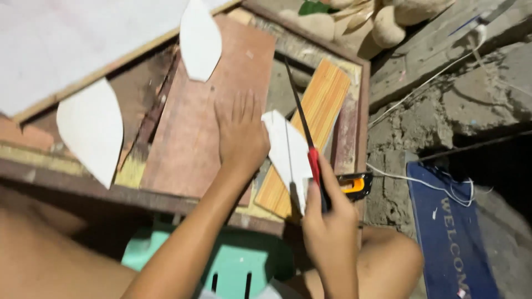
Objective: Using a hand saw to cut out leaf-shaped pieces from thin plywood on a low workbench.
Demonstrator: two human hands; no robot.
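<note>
White cut-out board piece (285,147) near right edge of wooden frame (363,105), long way pointing off. Left hand (241,135) flat, open, pressing beside. Right hand (327,221) closed around red-handled saw (305,138), nearer.

Red-handled saw (308,145), white cut-out (288,150)

Blue lettered doormat (451,232), lower right

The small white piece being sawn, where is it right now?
In the head view it lies just right of centre, on the striped orange board, pinned by the left hand while the right hand holds the red-handled saw across the small white piece.
</note>
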